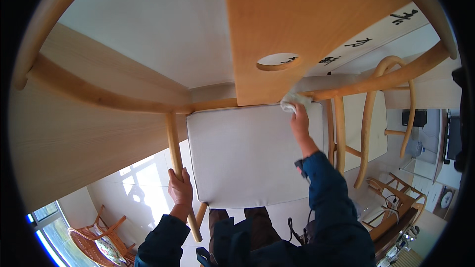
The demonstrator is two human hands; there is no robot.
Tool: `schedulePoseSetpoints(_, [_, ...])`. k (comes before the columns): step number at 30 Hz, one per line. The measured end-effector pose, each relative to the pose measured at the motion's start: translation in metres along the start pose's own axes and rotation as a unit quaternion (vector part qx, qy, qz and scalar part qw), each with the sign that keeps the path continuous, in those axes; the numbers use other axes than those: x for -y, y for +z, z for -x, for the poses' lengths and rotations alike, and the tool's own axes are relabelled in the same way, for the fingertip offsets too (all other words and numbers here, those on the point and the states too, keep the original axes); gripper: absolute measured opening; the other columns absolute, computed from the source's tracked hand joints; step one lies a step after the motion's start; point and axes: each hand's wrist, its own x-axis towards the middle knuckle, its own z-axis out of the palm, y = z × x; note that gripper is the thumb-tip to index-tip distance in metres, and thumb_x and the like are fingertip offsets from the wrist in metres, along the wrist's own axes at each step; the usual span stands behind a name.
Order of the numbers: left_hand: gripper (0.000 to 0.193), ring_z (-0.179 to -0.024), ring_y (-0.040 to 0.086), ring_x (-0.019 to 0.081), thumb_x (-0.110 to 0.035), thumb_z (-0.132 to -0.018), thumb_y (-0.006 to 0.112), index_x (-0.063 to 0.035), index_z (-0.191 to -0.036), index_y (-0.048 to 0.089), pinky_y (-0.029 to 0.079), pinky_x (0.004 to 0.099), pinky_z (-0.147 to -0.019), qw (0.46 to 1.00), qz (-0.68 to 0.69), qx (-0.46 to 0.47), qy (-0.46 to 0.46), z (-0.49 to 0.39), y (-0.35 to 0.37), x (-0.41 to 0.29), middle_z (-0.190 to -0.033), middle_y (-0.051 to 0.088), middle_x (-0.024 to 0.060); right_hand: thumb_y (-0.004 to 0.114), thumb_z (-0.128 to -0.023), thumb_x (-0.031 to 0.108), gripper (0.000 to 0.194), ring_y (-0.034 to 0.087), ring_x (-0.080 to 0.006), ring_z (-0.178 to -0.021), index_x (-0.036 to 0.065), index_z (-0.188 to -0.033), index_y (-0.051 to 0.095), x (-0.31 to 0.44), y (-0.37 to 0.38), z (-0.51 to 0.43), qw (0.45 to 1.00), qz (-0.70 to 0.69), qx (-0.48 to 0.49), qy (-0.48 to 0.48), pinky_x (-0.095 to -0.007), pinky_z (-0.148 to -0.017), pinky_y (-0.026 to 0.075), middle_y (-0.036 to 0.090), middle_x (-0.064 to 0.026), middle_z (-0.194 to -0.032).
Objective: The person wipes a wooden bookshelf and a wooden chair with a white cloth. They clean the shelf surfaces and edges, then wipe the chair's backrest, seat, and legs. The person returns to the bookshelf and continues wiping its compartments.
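A wooden armchair with a padded light grey seat (pixel 248 155) stands right before me, its broad wooden back panel (pixel 274 18) rising at the top with an oval hole through it. My left hand (pixel 181 189) is closed around the chair's wooden arm (pixel 174 144) at the left. In my right hand (pixel 300 118) is a crumpled whitish cloth (pixel 291 103), held against the lower right part of the back panel, just above the rear edge of the seat. The fingertips are partly hidden by the cloth.
Close by on the right is a second wooden chair with a pale seat (pixel 365 129). A wicker chair with a floral cushion (pixel 107 246) stands by the window at lower left. More wooden furniture (pixel 397 207) is at lower right. A wall panel (pixel 367 40) bears brush writing.
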Motion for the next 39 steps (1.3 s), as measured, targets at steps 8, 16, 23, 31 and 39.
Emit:
schedulePoseSetpoints(8, [0.033,-0.077,0.065,0.0469,-0.039,-0.098,0.055,-0.0076,-0.104,0.046,0.051,0.0538,-0.070,1.000,-0.017,0.005,0.014,-0.003,0.001,0.003,-0.083,0.067,0.0250,0.054,-0.078,-0.016,0.050,0.060,-0.0356,-0.115,0.009,-0.121,0.059,0.161,0.047,0.054,0.962,-0.183,0.174,-0.100,-0.0392,-0.096,0.050,0.061,-0.0130,-0.124])
schedulePoseSetpoints(16, [0.033,-0.075,0.065,0.0446,-0.037,-0.096,0.058,-0.0077,-0.104,0.046,0.051,0.0518,-0.068,1.000,0.002,0.013,0.023,-0.005,0.004,0.010,-0.082,0.066,0.0232,0.056,-0.086,0.004,0.026,0.054,-0.0403,-0.117,0.004,-0.111,0.063,0.161,0.203,-0.008,0.973,0.174,0.081,-0.130,-0.0458,-0.094,0.049,0.058,-0.0211,-0.120])
schedulePoseSetpoints(23, [0.033,-0.074,0.064,0.0452,-0.037,-0.095,0.060,-0.0080,-0.103,0.046,0.051,0.0514,-0.067,0.999,0.004,0.014,0.029,-0.006,0.002,0.010,-0.080,0.066,0.0226,0.056,-0.088,0.011,0.012,0.056,-0.0362,-0.101,0.006,-0.094,0.064,0.194,0.282,-0.011,0.970,0.146,0.181,-0.073,-0.0481,-0.092,0.044,0.058,-0.0210,-0.106])
schedulePoseSetpoints(31, [0.035,-0.073,0.064,0.0457,-0.035,-0.095,0.061,-0.0053,-0.103,0.046,0.051,0.0510,-0.067,0.999,0.018,0.027,0.035,-0.008,0.004,0.015,-0.080,0.066,0.0239,0.054,-0.090,0.009,0.017,0.058,-0.0350,-0.109,0.001,-0.100,0.065,0.173,0.258,-0.026,0.932,0.087,0.317,-0.151,-0.0472,-0.089,0.052,0.056,-0.0196,-0.115])
schedulePoseSetpoints(39, [0.034,-0.072,0.064,0.0446,-0.035,-0.094,0.062,-0.0058,-0.101,0.046,0.051,0.0502,-0.067,0.999,0.015,0.030,0.033,-0.007,0.001,0.010,-0.079,0.066,0.0225,0.060,-0.086,0.019,0.021,0.057,-0.0305,-0.106,0.007,-0.098,0.073,0.165,0.250,-0.028,0.900,0.378,0.213,-0.047,-0.0441,-0.083,0.044,0.062,-0.0134,-0.107])
